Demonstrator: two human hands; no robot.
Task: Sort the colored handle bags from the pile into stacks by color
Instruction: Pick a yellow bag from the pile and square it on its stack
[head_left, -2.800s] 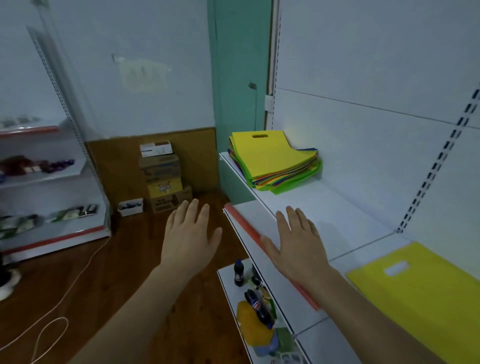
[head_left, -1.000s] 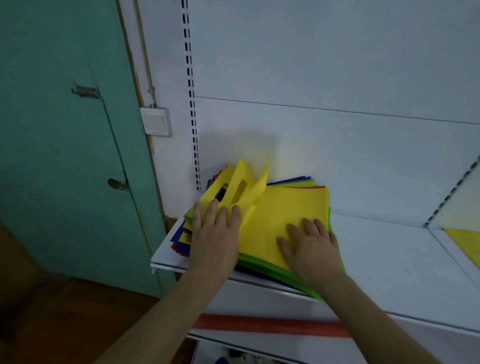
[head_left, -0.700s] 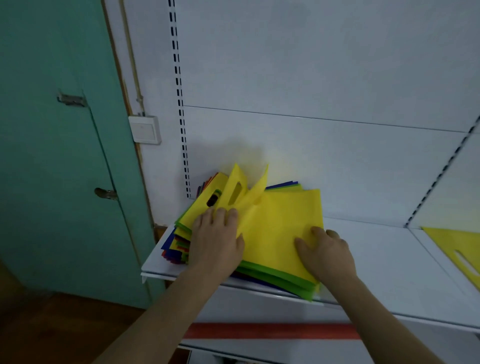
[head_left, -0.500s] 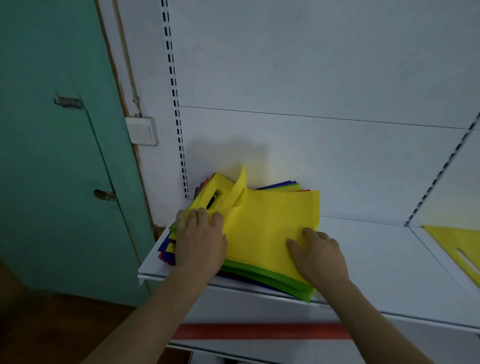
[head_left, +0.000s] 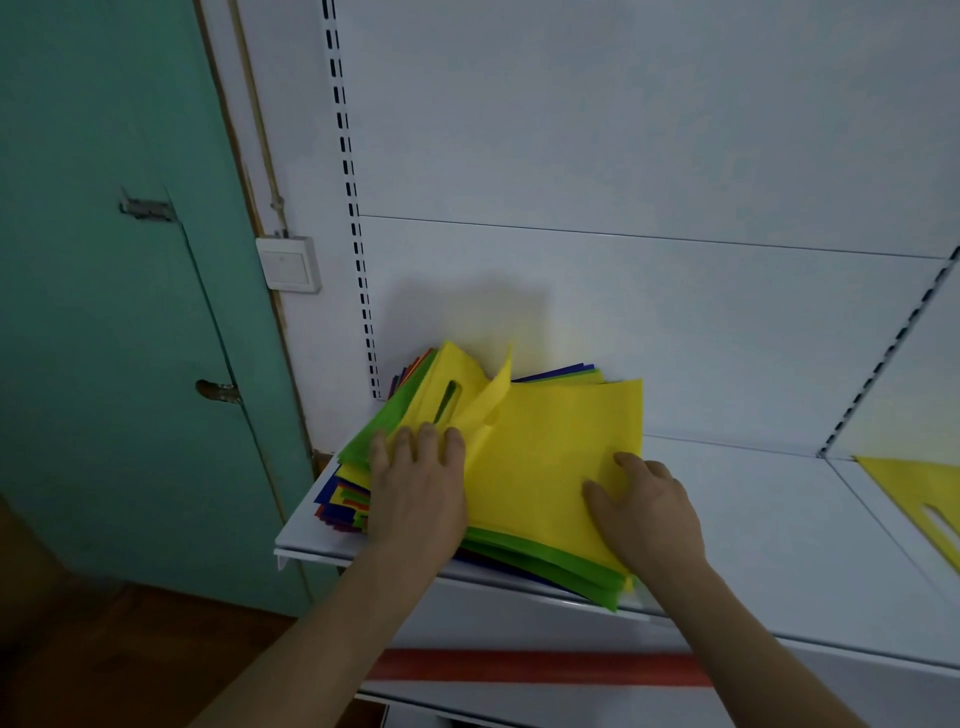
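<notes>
Bags of mixed colours lie in a pile at the door-side end of the white shelf. On top, a yellow bag runs long across the pile, cut-out handle end lifted. Left hand, fingers straight, presses the bags beneath that raised end; right hand, fingers slightly bent, presses the yellow bag's far half, seemingly gripping nothing. Another yellow bag lies well apart along the shelf, so the right hand is nearer.
</notes>
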